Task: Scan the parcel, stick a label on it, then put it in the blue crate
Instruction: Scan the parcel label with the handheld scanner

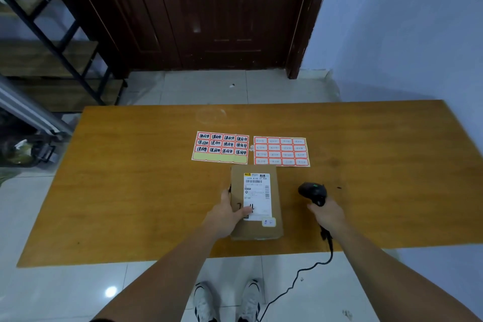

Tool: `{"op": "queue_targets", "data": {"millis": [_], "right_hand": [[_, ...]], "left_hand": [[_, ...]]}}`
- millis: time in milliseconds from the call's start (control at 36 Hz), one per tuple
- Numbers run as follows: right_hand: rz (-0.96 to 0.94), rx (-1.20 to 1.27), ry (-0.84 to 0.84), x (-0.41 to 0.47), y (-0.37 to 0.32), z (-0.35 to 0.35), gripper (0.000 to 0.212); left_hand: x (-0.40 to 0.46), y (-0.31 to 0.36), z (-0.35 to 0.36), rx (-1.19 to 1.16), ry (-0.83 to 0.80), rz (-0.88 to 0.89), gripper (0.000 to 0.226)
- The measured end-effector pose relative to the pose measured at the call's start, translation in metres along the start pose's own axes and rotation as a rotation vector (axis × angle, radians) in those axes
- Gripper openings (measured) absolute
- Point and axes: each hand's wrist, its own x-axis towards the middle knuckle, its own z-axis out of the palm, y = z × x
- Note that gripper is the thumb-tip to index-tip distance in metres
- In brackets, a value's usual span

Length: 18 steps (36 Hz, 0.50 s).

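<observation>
Now left hand (226,214) grips parcel (251,230) left edge; right hand (328,214) holds scanner (312,191); parcel near table (130,204) front edge.

Head-worn view, forward-down (above table (125,191))

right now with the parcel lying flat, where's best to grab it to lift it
Grip the parcel across its narrow width, on the two long side edges near the middle, coming from above. It lies flat on the table, long axis pointing away, so the short span suits a single grip. The left hand holds its left edge; the right hand holds the scanner.
</observation>
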Motion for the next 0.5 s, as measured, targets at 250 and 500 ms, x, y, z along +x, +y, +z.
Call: {"op": "queue_targets", "data": {"millis": [250,500], "right_hand": [[0.032,-0.119,-0.034,0.014,0.012,0.009,0.042],[0.056,-0.184,0.015,0.018,0.015,0.013,0.055]], "left_hand": [[-0.003,-0.003,-0.002,0.0,0.032,0.007,0.099],[-0.006,-0.004,-0.003,-0.002,0.055,-0.002,0.107]]}}
